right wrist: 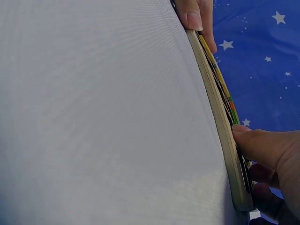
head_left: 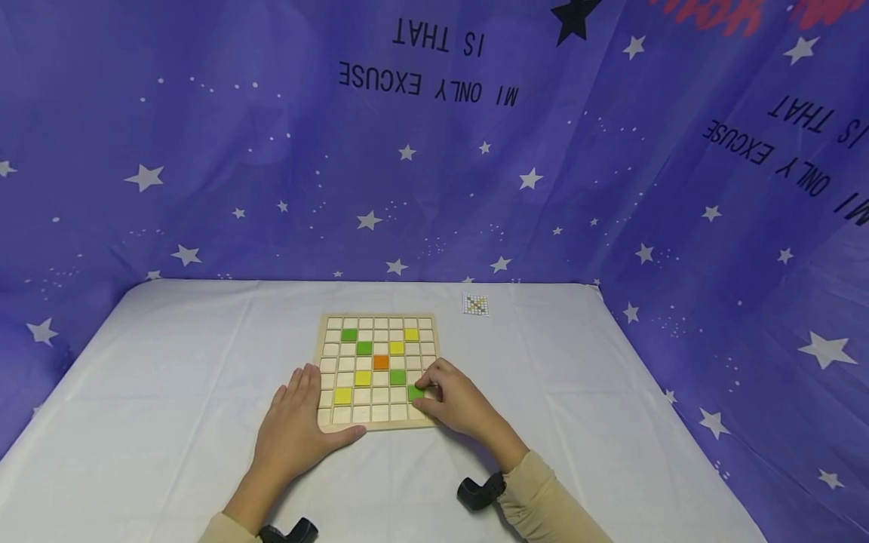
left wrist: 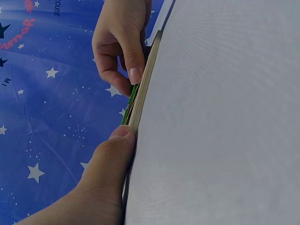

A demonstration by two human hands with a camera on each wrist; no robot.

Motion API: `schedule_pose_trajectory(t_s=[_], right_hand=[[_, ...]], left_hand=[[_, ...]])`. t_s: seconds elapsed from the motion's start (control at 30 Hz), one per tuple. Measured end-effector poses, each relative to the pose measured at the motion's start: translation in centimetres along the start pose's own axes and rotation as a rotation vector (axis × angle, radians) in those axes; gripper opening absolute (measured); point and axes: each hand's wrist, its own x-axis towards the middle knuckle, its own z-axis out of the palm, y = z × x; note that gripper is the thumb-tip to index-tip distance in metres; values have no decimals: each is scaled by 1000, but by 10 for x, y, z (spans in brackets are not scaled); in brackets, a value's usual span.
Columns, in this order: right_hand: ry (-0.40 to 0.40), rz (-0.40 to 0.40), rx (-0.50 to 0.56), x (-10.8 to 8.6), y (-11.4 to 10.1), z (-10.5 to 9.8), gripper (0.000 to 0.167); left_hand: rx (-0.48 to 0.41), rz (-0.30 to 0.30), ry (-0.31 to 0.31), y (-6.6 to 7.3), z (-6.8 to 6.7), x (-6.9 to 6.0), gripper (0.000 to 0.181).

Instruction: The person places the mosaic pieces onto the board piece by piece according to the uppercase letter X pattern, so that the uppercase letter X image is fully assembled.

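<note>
A square wooden board [head_left: 326,427] with a grid of pale tiles lies on the table. Green, yellow and one orange tile [head_left: 381,363] form two crossing diagonals on it. My left hand [head_left: 292,422] rests against the board's left side with straight fingers, its thumb along the front edge. At the lower right of the grid, my right hand [head_left: 462,400] pinches a green tile [head_left: 415,393] between thumb and curled fingers. In the left wrist view, the right hand [left wrist: 122,42] bends down onto the board's top; whether the tile sits fully in its cell cannot be told.
A small card [head_left: 476,305] with a printed coloured grid lies beyond the board's far right corner. White cloth [head_left: 591,377] covers the table. A purple star-printed curtain [head_left: 434,173] hangs behind and at the sides. Both wrists wear black devices [head_left: 480,492].
</note>
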Motion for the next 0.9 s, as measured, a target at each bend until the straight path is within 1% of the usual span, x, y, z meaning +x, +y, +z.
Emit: schedule_pose_trajectory(t_s=[0.37, 0.9], right_hand=[[-2, -7, -3, 0, -2, -1, 21], [1, -15, -21, 0, 3, 3, 21]], left_hand=[[-3, 0, -3, -1, 1, 1, 139], [0, 10, 26, -2, 4, 0, 139]])
